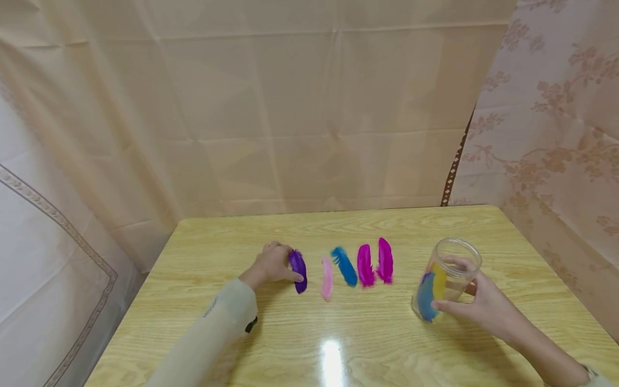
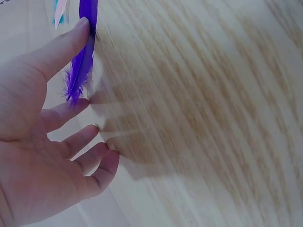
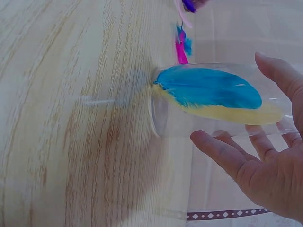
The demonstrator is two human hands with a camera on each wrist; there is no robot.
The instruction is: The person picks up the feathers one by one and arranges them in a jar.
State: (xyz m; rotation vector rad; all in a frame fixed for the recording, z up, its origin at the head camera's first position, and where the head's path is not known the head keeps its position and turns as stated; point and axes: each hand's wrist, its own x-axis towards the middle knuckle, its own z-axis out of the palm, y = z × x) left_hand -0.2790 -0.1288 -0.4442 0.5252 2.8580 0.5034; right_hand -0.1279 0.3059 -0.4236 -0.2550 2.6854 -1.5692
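At the left end of a row of feathers, my left hand (image 1: 274,263) touches a purple feather (image 1: 298,273) with its thumb. In the left wrist view the other fingers (image 2: 78,142) are spread and loosely bent, their tips at the tabletop. My right hand (image 1: 483,301) holds a clear, lidless jar (image 1: 456,293) around its side, thumb in front and fingers behind. Inside the jar are a blue feather (image 3: 208,87) and a yellow feather (image 3: 236,113). Some purple and orange also shows through its wall in the head view.
Between the hands lie a light pink feather (image 1: 327,279), a blue feather (image 1: 345,267) and two magenta feathers, one nearer (image 1: 365,266) and one farther right (image 1: 385,260). They rest on a wood-grain table (image 1: 271,344). Beige cloth (image 1: 300,118) hangs behind its far edge.
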